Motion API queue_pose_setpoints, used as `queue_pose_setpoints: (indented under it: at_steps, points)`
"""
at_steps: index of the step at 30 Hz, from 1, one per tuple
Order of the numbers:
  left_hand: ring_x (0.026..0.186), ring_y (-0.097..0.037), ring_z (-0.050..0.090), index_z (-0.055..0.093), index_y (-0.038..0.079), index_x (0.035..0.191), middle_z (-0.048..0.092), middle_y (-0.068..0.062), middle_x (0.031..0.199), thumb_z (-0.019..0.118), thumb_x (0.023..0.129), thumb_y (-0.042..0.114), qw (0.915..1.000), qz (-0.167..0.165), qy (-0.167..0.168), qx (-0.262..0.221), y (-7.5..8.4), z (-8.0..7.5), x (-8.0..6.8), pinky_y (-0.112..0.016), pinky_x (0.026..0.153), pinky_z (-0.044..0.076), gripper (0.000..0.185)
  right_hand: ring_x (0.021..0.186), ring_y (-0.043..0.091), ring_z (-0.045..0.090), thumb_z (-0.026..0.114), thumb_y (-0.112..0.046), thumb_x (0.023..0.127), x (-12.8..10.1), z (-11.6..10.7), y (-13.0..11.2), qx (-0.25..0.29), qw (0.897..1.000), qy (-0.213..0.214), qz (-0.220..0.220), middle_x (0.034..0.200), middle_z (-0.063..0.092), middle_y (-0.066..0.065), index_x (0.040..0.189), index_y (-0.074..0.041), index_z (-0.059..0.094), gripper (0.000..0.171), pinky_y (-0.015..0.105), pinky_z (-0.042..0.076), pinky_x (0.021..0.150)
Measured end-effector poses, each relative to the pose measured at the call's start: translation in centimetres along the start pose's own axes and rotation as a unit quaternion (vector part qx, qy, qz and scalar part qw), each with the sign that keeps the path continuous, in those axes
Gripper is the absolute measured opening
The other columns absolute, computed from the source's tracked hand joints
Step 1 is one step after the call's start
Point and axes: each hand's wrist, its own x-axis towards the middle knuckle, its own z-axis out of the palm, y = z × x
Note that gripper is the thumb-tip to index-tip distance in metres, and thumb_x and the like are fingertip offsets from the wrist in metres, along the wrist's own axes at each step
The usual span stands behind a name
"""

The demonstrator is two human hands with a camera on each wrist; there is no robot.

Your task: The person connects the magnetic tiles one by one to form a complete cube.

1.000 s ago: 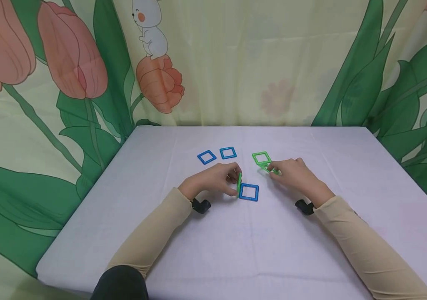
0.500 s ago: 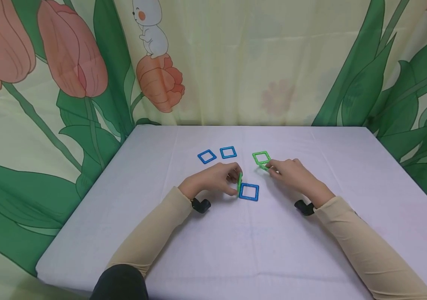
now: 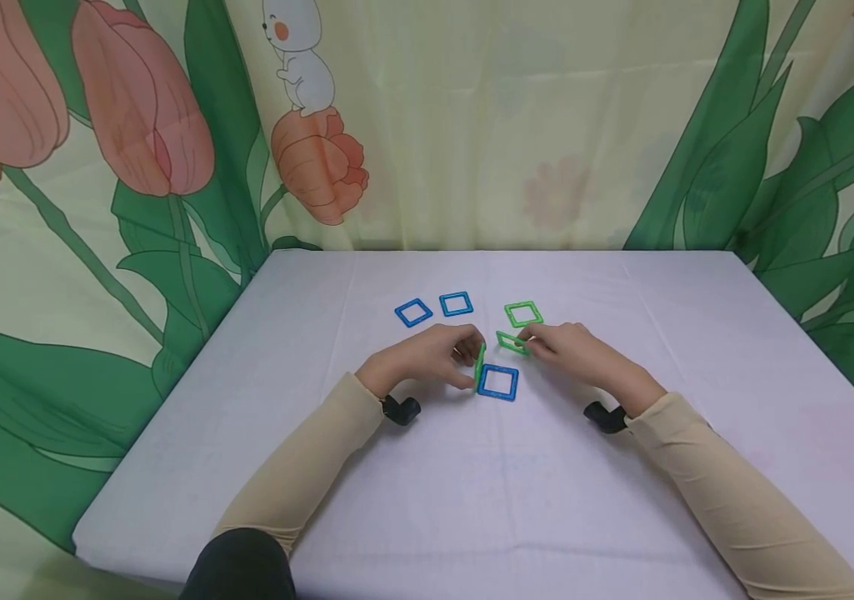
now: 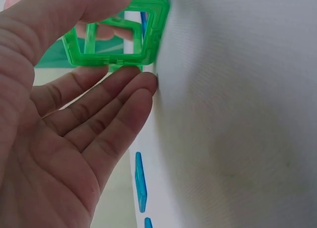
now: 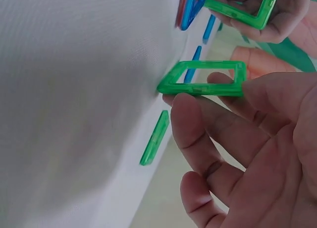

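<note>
Two green square frames are held near mid-frame: one (image 3: 479, 365) is pinched upright by the left hand (image 3: 427, 360) against the flat blue square (image 3: 498, 382), the other (image 3: 511, 342) is gripped, tilted, by the right hand (image 3: 572, 354) just upper right.

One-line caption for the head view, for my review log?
Left hand holds a green square frame upright against a flat blue square frame; right hand brings another green frame.
</note>
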Motion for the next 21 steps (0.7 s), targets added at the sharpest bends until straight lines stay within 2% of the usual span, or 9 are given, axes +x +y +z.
queue_pose_setpoints:
  at_steps: [6,14,21]
  points:
    - [0.103,-0.011,0.063,0.060,0.012,0.129,0.067,0.003,0.110,0.086,0.083,0.018,1.0000,0.002,0.002,0.000,-0.08,-0.02,0.09,-0.022,0.096,0.053,0.054,0.082,0.018,0.058,0.047,-0.015,0.107,0.06,-0.01,-0.21,0.034,0.999,-0.030,-0.005,0.103,0.073,0.008,0.126,-0.006,0.066,0.029,0.036,0.048,0.079]
    - [0.105,-0.011,0.063,0.059,0.013,0.129,0.067,0.004,0.111,0.086,0.084,0.019,1.0000,-0.006,-0.001,-0.003,-0.13,0.01,0.10,-0.023,0.097,0.053,0.053,0.084,0.018,0.064,0.045,-0.017,0.108,0.00,0.06,-0.29,0.086,0.994,-0.064,-0.005,0.112,0.074,0.009,0.127,-0.008,0.066,0.029,0.037,0.051,0.081]
    - [0.107,-0.011,0.062,0.059,0.012,0.127,0.067,0.003,0.112,0.085,0.084,0.017,0.9999,-0.016,-0.003,-0.003,0.09,0.04,0.01,-0.023,0.099,0.052,0.051,0.085,0.019,0.064,0.045,-0.016,0.109,-0.11,0.08,-0.39,0.105,0.992,-0.072,-0.011,0.111,0.074,0.009,0.126,-0.007,0.066,0.029,0.038,0.051,0.082]
